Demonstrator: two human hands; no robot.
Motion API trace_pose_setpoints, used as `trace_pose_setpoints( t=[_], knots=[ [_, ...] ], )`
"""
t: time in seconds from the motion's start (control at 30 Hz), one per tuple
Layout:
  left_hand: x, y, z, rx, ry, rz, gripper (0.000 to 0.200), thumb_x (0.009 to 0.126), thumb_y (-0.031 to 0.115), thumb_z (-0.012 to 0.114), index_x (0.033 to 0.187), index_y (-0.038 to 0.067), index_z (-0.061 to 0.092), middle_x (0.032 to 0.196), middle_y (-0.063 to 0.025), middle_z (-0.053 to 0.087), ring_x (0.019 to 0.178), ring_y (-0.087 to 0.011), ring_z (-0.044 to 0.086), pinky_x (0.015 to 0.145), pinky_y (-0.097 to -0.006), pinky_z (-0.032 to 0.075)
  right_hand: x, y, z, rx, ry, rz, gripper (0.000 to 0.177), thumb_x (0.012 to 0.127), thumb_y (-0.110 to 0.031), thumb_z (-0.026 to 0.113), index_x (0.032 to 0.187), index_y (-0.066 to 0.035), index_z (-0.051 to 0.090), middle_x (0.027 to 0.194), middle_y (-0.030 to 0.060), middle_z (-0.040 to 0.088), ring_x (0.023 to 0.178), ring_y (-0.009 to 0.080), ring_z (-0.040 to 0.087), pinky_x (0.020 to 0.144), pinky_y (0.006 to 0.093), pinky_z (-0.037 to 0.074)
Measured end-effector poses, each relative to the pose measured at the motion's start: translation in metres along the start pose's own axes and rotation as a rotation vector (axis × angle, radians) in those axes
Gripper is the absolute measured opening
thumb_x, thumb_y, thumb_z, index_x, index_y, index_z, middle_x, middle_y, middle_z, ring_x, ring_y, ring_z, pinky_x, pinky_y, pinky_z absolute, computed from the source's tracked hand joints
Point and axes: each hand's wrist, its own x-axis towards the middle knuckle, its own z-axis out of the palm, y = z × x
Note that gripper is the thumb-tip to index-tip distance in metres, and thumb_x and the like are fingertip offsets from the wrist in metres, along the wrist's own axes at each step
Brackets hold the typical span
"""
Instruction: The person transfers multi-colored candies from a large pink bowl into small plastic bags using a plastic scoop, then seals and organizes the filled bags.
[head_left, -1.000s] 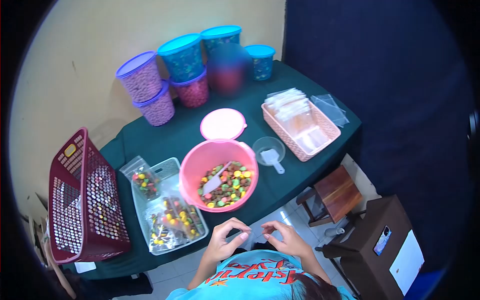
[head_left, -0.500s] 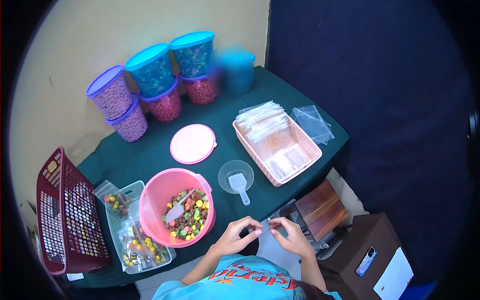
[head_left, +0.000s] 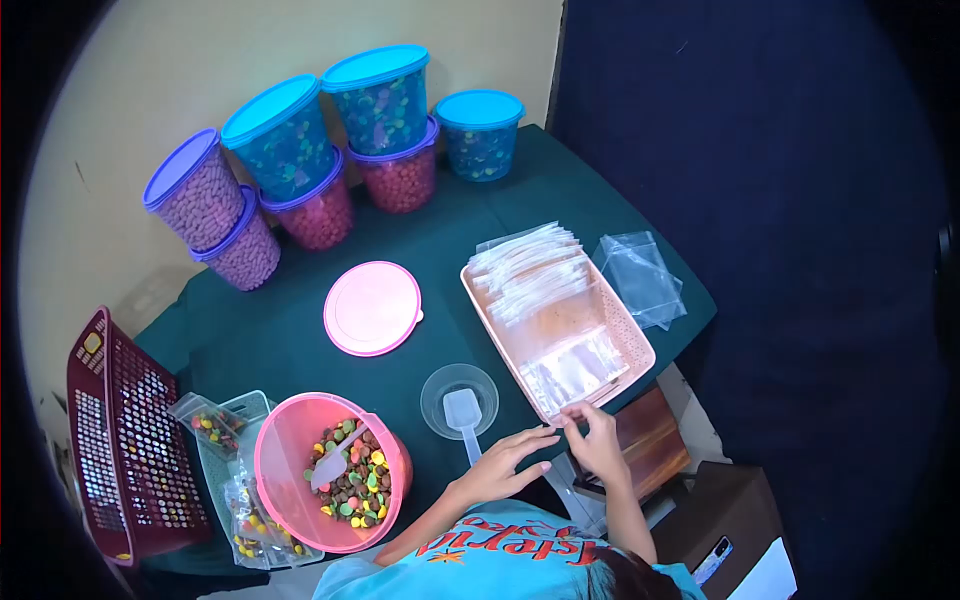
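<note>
My left hand [head_left: 505,466] is open, palm down with fingers stretched forward, beside the handle of a white scoop [head_left: 462,408]. That scoop rests in a clear round bowl [head_left: 431,418]. At the near corner of a pink basket [head_left: 638,350] is my right hand [head_left: 597,445], its fingers bent and apart at the rim, with nothing visible in them. Inside the basket, clear plastic bags [head_left: 530,265] stand in a row at the back, and more flat bags [head_left: 575,368] lie at the front.
Left of my hands, a pink tub [head_left: 285,445] holds colourful candies and a small scoop [head_left: 330,466]. Beyond it are a tray of filled bags [head_left: 255,520] and a maroon basket [head_left: 150,450]. A pink lid [head_left: 373,308], loose bags [head_left: 640,280] and lidded tubs [head_left: 380,110] share the table.
Both hands have moved forward toward the table, the right one reaching the pink basket's near corner. The view has shifted slightly, and the blue tub at the back is no longer blurred.
</note>
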Motion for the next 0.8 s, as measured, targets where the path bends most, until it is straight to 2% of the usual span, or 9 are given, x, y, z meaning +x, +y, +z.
trace_pose_setpoints(
  t=[0.13, 0.2, 0.23, 0.3, 0.33, 0.47, 0.57, 0.63, 0.8],
  knots=[
    [0.004, -0.006, 0.009, 0.15, -0.026, -0.06, 0.05, 0.083, 0.029, 0.051, 0.125, 0.004, 0.038, 0.131, -0.0177, 0.033, 0.121, -0.0317, 0.032, 0.099, -0.0395, 0.026, 0.043, 0.036, 0.003, -0.164, -0.111, 0.077, 0.019, 0.075, -0.012, 0.058, 0.086, 0.004, 0.054, 0.083, 0.0185, 0.059, 0.079, 0.027, 0.06, 0.069, 0.0345, 0.047],
    [0.006, 0.001, 0.011, 0.179, -0.008, -0.074, 0.05, 0.083, 0.029, 0.05, 0.124, 0.003, 0.038, 0.13, -0.0185, 0.033, 0.118, -0.0332, 0.035, 0.098, -0.0397, 0.028, 0.062, 0.05, 0.005, -0.59, -0.245, 0.128, 0.055, 0.072, -0.03, 0.064, 0.109, 0.005, 0.046, 0.111, 0.0256, 0.049, 0.105, 0.0346, 0.048, 0.085, 0.0411, 0.04],
    [0.007, 0.007, 0.011, 0.208, 0.001, -0.076, 0.05, 0.083, 0.03, 0.05, 0.123, 0.003, 0.038, 0.129, -0.0194, 0.033, 0.116, -0.0346, 0.037, 0.096, -0.0398, 0.03, 0.069, 0.053, 0.008, -0.583, -0.262, 0.122, 0.055, 0.072, -0.03, 0.064, 0.109, 0.005, 0.046, 0.111, 0.0256, 0.049, 0.105, 0.0346, 0.048, 0.085, 0.0411, 0.04],
    [0.007, 0.018, 0.013, 0.216, 0.014, -0.127, 0.049, 0.083, 0.03, 0.05, 0.123, 0.003, 0.038, 0.129, -0.0197, 0.032, 0.113, -0.036, 0.038, 0.095, -0.0396, 0.031, 0.078, 0.058, 0.015, -0.83, -0.384, 0.306, 0.093, 0.066, -0.048, 0.065, 0.128, 0.007, 0.023, 0.131, 0.0295, 0.024, 0.121, 0.0434, 0.027, 0.096, 0.0478, 0.027],
    [0.007, 0.022, 0.015, 0.171, 0.05, -0.167, 0.049, 0.083, 0.03, 0.05, 0.122, 0.003, 0.038, 0.129, -0.0197, 0.033, 0.113, -0.0359, 0.039, 0.095, -0.0394, 0.032, 0.084, 0.069, 0.017, -0.798, -0.513, 0.374, 0.108, 0.062, -0.057, 0.063, 0.131, 0.008, 0.011, 0.136, 0.0298, 0.011, 0.124, 0.046, 0.017, 0.099, 0.0519, 0.02],
    [0.008, 0.027, 0.025, 0.097, 0.133, -0.28, 0.051, 0.083, 0.03, 0.052, 0.124, 0.003, 0.037, 0.13, -0.0189, 0.031, 0.118, -0.0333, 0.035, 0.096, -0.0369, 0.031, 0.089, 0.079, 0.024, -0.799, -0.578, 0.315, 0.106, 0.062, -0.055, 0.065, 0.13, 0.009, 0.015, 0.134, 0.0312, 0.016, 0.123, 0.0459, 0.021, 0.099, 0.0489, 0.024],
    [0.008, 0.029, 0.039, 0.137, 0.198, -0.314, 0.05, 0.084, 0.029, 0.051, 0.124, 0.003, 0.037, 0.13, -0.0182, 0.032, 0.118, -0.0325, 0.036, 0.095, -0.0369, 0.032, 0.089, 0.08, 0.022, -0.803, -0.565, 0.237, 0.097, 0.064, -0.048, 0.068, 0.126, 0.01, 0.022, 0.131, 0.0316, 0.024, 0.118, 0.046, 0.03, 0.094, 0.0458, 0.033],
    [0.01, 0.034, 0.047, 0.106, 0.24, -0.333, 0.049, 0.084, 0.029, 0.051, 0.124, 0.003, 0.038, 0.13, -0.0177, 0.033, 0.118, -0.0316, 0.036, 0.096, -0.0368, 0.031, 0.091, 0.085, 0.017, -0.787, -0.447, 0.099, 0.074, 0.066, -0.037, 0.069, 0.117, 0.007, 0.038, 0.117, 0.0297, 0.043, 0.103, 0.0416, 0.049, 0.082, 0.0428, 0.043],
    [0.01, 0.041, 0.068, 0.075, 0.36, -0.394, 0.049, 0.083, 0.026, 0.052, 0.124, 0.003, 0.038, 0.127, -0.0171, 0.036, 0.117, -0.0307, 0.038, 0.095, -0.0363, 0.032, 0.111, 0.101, -0.016, -0.594, -0.403, 0.0, 0.047, 0.068, -0.029, 0.067, 0.097, 0.005, 0.053, 0.093, 0.0245, 0.058, 0.082, 0.0343, 0.06, 0.07, 0.0431, 0.047]
  ],
)
